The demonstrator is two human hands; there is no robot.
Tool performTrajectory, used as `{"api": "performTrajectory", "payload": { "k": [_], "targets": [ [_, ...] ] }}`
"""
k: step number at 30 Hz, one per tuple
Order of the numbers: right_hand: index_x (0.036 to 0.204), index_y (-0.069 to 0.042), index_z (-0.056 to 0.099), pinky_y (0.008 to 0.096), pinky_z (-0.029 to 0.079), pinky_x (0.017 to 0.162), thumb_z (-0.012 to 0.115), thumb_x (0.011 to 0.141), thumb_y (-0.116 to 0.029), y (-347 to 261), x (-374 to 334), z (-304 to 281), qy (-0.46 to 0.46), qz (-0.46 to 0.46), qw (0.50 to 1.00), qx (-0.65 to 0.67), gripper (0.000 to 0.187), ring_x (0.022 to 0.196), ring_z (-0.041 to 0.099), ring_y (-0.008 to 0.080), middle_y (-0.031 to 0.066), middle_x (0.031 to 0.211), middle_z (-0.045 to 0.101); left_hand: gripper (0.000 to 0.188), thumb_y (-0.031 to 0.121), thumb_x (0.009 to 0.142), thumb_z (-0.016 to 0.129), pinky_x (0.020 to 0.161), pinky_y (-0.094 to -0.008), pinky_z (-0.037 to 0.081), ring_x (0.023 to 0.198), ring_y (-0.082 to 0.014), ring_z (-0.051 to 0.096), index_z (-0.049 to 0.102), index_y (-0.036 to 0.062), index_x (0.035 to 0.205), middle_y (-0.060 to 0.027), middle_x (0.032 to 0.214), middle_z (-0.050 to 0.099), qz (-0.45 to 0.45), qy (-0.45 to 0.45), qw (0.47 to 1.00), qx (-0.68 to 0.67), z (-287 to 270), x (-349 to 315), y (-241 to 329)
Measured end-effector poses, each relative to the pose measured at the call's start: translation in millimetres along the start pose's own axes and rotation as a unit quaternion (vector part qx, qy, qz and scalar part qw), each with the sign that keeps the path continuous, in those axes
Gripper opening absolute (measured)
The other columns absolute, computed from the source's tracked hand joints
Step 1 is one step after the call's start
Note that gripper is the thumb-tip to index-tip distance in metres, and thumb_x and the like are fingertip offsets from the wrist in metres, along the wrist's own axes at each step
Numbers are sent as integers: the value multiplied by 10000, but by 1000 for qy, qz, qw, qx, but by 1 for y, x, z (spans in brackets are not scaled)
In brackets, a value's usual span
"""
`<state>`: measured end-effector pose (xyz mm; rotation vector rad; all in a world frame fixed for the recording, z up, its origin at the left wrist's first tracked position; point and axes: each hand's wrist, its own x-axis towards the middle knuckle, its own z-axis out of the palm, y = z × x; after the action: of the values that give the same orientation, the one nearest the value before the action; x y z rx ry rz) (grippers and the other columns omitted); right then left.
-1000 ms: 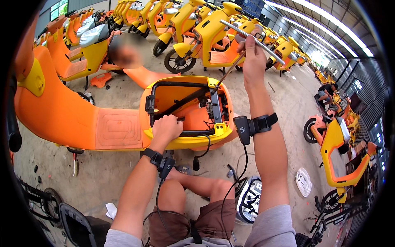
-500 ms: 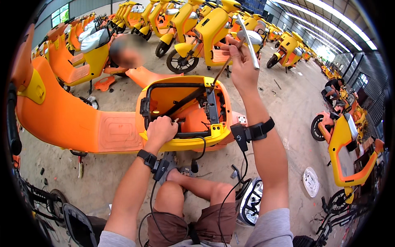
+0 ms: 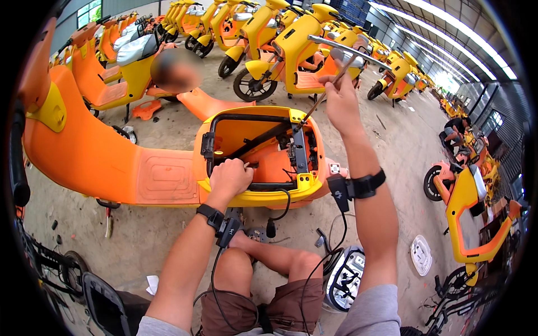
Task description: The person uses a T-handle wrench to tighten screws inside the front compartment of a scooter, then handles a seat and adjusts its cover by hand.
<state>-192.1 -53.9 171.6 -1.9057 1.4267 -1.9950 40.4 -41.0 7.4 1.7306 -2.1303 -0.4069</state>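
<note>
An orange and yellow scooter (image 3: 112, 168) lies across in front of me, its under-seat compartment (image 3: 255, 197) uncovered. My left hand (image 3: 231, 178) is closed over the compartment's near left rim, its fingertips curled inside and partly hidden. Raised past the far right corner, my right hand (image 3: 343, 103) is closed round the shaft of a T-handle wrench (image 3: 367, 57). The wrench slants down and left, its tip at the far end of a dark metal crossbar (image 3: 301, 148). Whether the tip sits on a bolt is too small to tell. Black tubing and an orange inner part show inside the opening.
A black cable (image 3: 288, 207) hangs over the scooter's near side. A white and black plastic part (image 3: 344, 280) lies by my right knee, and a white cover (image 3: 420, 255) farther right. Rows of yellow scooters (image 3: 291, 50) stand behind. One person is beyond the scooter, another at far right.
The T-handle has turned from steeply upright to lying mostly crosswise. My right hand has moved slightly right and down; my left hand keeps its place on the rim. The whole view has shifted a little.
</note>
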Motion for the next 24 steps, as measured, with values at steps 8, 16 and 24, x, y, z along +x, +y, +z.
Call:
{"api": "performTrajectory", "payload": {
  "k": [8, 16, 24],
  "targets": [
    [1090, 22, 726, 285, 557, 769, 749, 925, -183, -10, -1, -6, -33, 77, 992, -95, 264, 838, 728, 145, 97, 914, 762, 413, 374, 900, 550, 867, -476, 561, 927, -403, 707, 772, 26, 908, -235, 966, 731, -7, -25, 1000, -4, -11, -4, 6],
    [1051, 55, 710, 254, 548, 707, 746, 935, -205, 5, -8, -13, -14, 160, 986, 50, 287, 801, 718, 138, 61, 852, 727, 412, 374, 898, 550, 864, -478, 560, 916, -407, 707, 772, 26, 902, -242, 960, 728, -3, -26, 1000, -4, -10, -4, 8],
    [1013, 39, 729, 253, 571, 700, 759, 909, -150, -22, -13, -13, -61, 145, 986, -61, 218, 739, 716, 133, 65, 847, 739, 411, 374, 893, 556, 852, -490, 561, 909, -414, 706, 771, 25, 896, -248, 952, 726, -2, -21, 1000, -10, -9, -3, 5]
  ]
}}
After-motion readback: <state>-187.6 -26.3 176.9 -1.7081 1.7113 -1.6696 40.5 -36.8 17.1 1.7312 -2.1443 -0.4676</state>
